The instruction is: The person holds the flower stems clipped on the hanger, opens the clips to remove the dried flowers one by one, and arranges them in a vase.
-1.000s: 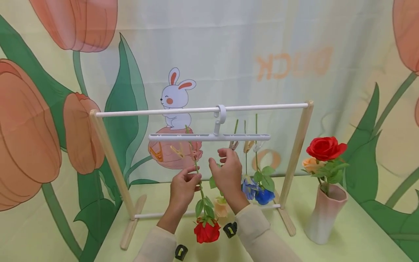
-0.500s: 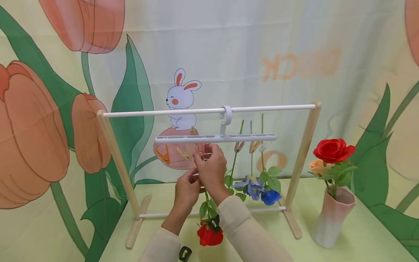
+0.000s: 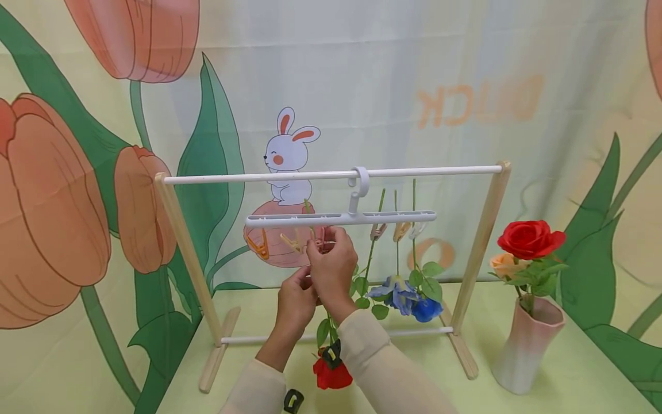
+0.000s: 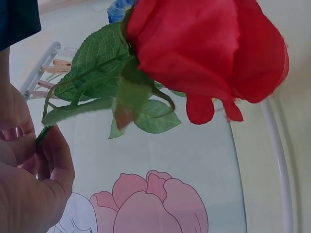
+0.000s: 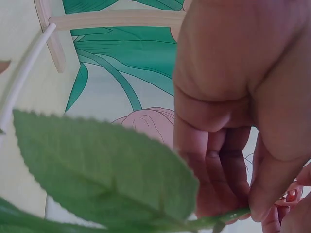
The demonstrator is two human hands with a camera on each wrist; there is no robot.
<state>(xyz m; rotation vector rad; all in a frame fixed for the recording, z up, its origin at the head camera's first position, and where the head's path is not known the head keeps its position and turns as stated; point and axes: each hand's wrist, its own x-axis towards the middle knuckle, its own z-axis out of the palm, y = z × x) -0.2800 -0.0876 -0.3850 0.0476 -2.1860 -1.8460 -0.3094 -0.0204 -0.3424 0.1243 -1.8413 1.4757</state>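
A red rose (image 3: 333, 377) hangs head down below the white hanger (image 3: 295, 220). Thumb and fingers of my left hand (image 3: 296, 305) pinch its green stem, seen closely in the left wrist view, where the rose head (image 4: 209, 43) fills the upper right. Just above, my right hand (image 3: 335, 265) grips a pink clothespin (image 3: 318, 244) under the hanger; its fingers partly hide the clip. The stem's top end (image 3: 308, 207) rises past the hanger bar. A leaf (image 5: 107, 170) covers much of the right wrist view.
An orange clothespin (image 3: 257, 244) and a yellow one (image 3: 291, 242) hang to the left. Blue flowers (image 3: 400, 296) and leafy stems hang clipped at right. A wooden stand (image 3: 482, 241) carries the hanger. A pink-white vase (image 3: 527, 345) with roses stands at the right.
My right hand has moved left and up from open space onto the pink clothespin. My left hand still pinches the rose stem. The head view has shifted slightly.
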